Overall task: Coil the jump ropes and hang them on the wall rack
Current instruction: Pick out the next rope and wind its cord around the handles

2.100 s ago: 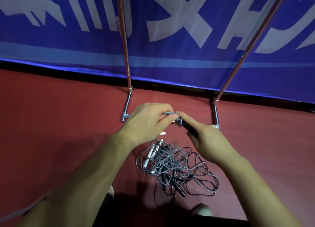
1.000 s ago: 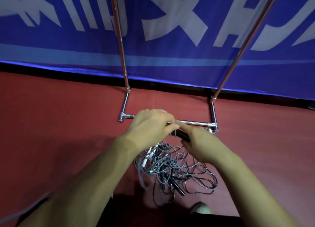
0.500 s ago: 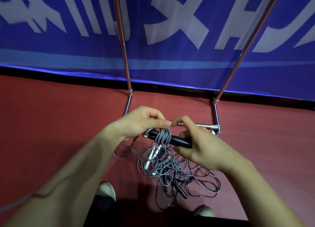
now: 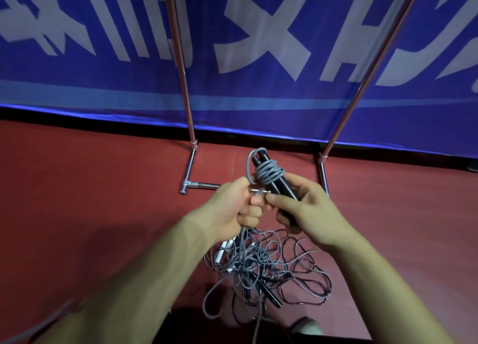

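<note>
My right hand (image 4: 307, 211) grips two black jump-rope handles (image 4: 278, 180), tilted up and to the left. Several turns of grey rope (image 4: 269, 173) are wound tightly round them. My left hand (image 4: 232, 206) pinches that same grey rope just left of the handles, and the loose part runs down from my fist to the floor. Below my hands, a tangled pile of grey and dark ropes (image 4: 266, 268) with black and white handles lies on the red floor. The chrome rack (image 4: 190, 167) stands behind, with two poles rising in front of the blue banner.
The rack's low crossbar (image 4: 207, 186) and right foot (image 4: 323, 170) rest on the red floor just beyond my hands. A blue banner (image 4: 258, 98) with white characters fills the background. A shoe tip (image 4: 306, 327) shows at the bottom edge.
The handles have swung from lying level to pointing up and left. More grey turns sit round them, and my left hand has dropped lower, pulling the rope taut.
</note>
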The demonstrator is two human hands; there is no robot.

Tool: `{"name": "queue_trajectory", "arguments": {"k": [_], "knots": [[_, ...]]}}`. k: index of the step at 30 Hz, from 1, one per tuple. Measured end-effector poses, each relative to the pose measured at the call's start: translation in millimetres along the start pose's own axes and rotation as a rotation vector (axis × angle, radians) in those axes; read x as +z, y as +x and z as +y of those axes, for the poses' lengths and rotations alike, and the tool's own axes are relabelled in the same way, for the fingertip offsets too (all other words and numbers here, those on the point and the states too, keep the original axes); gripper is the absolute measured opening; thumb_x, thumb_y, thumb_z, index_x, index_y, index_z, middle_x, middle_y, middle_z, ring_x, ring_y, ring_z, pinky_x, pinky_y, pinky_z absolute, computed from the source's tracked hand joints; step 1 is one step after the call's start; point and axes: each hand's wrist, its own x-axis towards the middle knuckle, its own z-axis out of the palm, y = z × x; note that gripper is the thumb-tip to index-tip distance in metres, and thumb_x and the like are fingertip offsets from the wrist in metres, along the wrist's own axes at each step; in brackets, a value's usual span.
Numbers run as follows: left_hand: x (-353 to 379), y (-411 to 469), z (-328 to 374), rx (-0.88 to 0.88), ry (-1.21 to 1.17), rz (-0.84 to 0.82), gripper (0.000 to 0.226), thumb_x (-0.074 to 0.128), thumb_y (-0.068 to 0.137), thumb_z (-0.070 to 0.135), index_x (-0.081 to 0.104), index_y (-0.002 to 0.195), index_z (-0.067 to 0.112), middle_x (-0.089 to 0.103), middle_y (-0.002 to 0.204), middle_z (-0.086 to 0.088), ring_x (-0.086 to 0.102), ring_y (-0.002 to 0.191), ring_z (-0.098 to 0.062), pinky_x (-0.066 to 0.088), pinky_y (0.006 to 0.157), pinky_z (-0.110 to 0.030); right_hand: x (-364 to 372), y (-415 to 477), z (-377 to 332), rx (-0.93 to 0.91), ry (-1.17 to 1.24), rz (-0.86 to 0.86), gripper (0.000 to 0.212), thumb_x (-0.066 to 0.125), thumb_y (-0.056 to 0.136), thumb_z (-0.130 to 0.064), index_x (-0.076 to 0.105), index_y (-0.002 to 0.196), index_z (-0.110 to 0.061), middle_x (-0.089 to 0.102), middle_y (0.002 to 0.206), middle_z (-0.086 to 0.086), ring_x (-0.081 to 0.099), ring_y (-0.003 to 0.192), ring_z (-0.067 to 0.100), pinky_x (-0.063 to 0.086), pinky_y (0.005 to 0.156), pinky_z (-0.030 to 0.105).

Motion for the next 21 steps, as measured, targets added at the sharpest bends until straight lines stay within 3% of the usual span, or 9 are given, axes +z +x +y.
{"name": "queue_trajectory", "arguments": {"k": [3,5,8,10,12,14,18,21], "knots": [[4.4,0.6,-11.3,0.125,0.373,0.211,0.038,0.035,0.109,0.037,0.053,0.085,0.014,0.042,0.055,0.003,0.028,0.04,-0.007,0.022,0.04,-0.02,-7.8,7.7,7.6,0.021,-0.075,0.275,0.018,0.062,0.092,-0.001,0.068,0.097,-0.017,0.059,0.072,0.013,0.038,0.045,0.016,0.025,0.042,0.02],[8.8,-5.2,-18.4,0.223,0.77,0.242,0.039,0.039,0.107,0.041,0.054,0.079,0.018,0.044,0.059,0.003,0.038,0.044,-0.01,0.027,0.047,-0.026,-16.3,11.0,12.3,-0.013,-0.353,0.4,0.017,0.063,0.091,-0.005,0.068,0.095,-0.021,0.067,0.071,0.005,0.046,0.047,0.017,0.032,0.042,0.022],[9.5,-13.6,-21.9,0.468,1.49,0.335,0.036,0.045,0.102,0.048,0.056,0.084,0.02,0.059,0.071,0.002,0.056,0.07,-0.023,0.039,0.062,-0.034,-17.3,9.1,24.1,-0.001,-0.903,0.337,0.042,0.06,0.089,-0.013,0.063,0.125,-0.034,0.075,0.087,0.002,0.067,0.075,0.02,0.05,0.062,0.027],[4.5,-16.3,-15.5,0.617,1.72,0.359,0.033,0.046,0.101,0.051,0.063,0.092,0.024,0.069,0.091,0.002,0.062,0.089,-0.025,0.042,0.073,-0.034,-11.8,6.1,34.0,0.042,-1.127,0.202,0.049,0.054,0.09,-0.022,0.052,0.135,-0.041,0.074,0.1,0.006,0.068,0.093,0.033,0.054,0.072,0.037],[-7.0,-15.0,-5.0,0.679,1.752,0.277,0.031,0.05,0.099,0.052,0.068,0.097,0.027,0.069,0.1,0.006,0.063,0.096,-0.021,0.042,0.078,-0.032,-3.5,2.1,35.2,0.067,-1.29,0.061,0.038,0.051,0.093,-0.025,0.053,0.128,-0.039,0.072,0.104,0.006,0.066,0.095,0.036,0.052,0.071,0.039],[-22.2,-13.9,4.4,0.686,1.664,0.171,0.027,0.058,0.095,0.053,0.068,0.091,0.029,0.064,0.091,0.012,0.063,0.088,-0.014,0.046,0.075,-0.031,0.4,-2.3,28.1,0.04,-1.349,-0.084,0.029,0.052,0.095,-0.025,0.057,0.123,-0.033,0.071,0.102,0.005,0.064,0.094,0.035,0.05,0.071,0.039],[-37.5,-16.2,20.1,0.563,1.252,0.083,0.027,0.076,0.08,0.055,0.072,0.073,0.029,0.067,0.069,0.005,0.057,0.063,-0.01,0.049,0.063,-0.035,1.8,-11.1,3.2,-0.078,-1.184,-0.296,0.028,0.06,0.093,-0.026,0.059,0.119,-0.036,0.06,0.082,-0.011,0.06,0.079,0.021,0.045,0.07,0.034],[-36.3,-25.7,30.0,0.354,0.951,-0.076,0.022,0.076,0.071,0.047,0.075,0.067,0.026,0.067,0.062,0.003,0.055,0.056,-0.005,0.045,0.054,-0.023,4.0,-16.5,-7.7,-0.171,-1.059,-0.345,0.031,0.063,0.087,-0.02,0.06,0.112,-0.039,0.057,0.069,-0.012,0.051,0.061,0.012,0.043,0.06,0.028]]}}
